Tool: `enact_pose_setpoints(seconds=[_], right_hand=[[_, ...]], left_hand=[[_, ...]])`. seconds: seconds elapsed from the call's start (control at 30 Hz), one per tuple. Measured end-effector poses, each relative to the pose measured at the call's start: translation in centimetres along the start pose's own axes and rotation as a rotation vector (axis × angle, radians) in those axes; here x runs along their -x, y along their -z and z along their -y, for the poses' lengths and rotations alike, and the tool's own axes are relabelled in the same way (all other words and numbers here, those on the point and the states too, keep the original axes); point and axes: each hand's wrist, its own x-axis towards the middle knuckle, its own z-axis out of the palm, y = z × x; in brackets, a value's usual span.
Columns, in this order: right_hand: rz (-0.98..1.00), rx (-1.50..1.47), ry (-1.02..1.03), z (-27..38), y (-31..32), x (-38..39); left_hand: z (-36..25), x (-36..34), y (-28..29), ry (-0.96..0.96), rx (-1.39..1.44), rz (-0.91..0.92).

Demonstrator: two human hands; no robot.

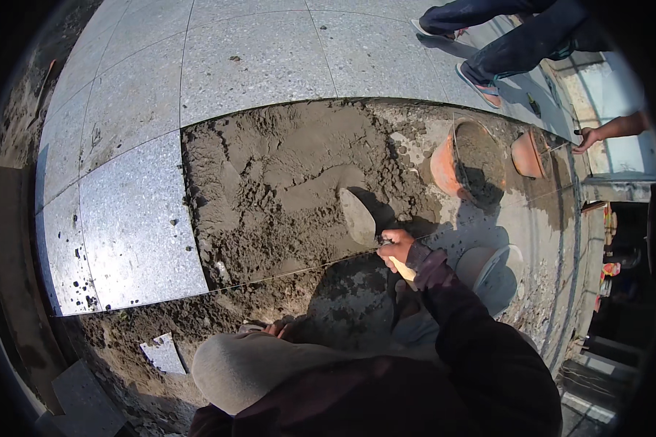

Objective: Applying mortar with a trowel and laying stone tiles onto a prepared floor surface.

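My right hand (pixel 401 251) is closed round the wooden handle of a pointed trowel (pixel 357 215), whose blade rests on wet grey mortar (pixel 284 160). A thin string runs along the mortar's near edge, passing beside that hand. The mortar bed borders speckled grey tiles (pixel 135 226) on the left and far sides. Some skin shows low in the middle, just beyond my pale-clad knee (pixel 233 368); I cannot make out whether it is my left hand or my foot, as the knee and shadow partly hide it.
Orange buckets (pixel 441 164) stand right of the mortar, with a pale bucket (pixel 474 262) nearer me. A person's legs (pixel 521 51) are at the upper right; a person's hand (pixel 587 140) reaches in from the right. A broken tile piece (pixel 164 355) lies lower left.
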Motion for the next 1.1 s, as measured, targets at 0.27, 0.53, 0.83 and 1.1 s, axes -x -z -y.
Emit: enact_pose_setpoints(seconds=[0.27,0.53,0.83,1.1], right_hand=[[0.223,-0.07,0.164,1.0,-0.9,1.3],[-0.215,0.956,0.451,3.6,12.7,6.5],[-0.726,1.592,-0.121,10.2,27.8,16.9],[-0.723,1.901,-0.235,11.0,33.6,5.7]], left_hand=[[7.3,-0.6,5.2,-0.137,-0.176,-0.033],[9.2,0.2,11.2,-0.158,-0.342,-0.105],[-7.5,-12.5,23.2,-0.682,-0.397,-0.227],[-36.0,-34.5,19.8,-0.625,0.49,-0.237]])
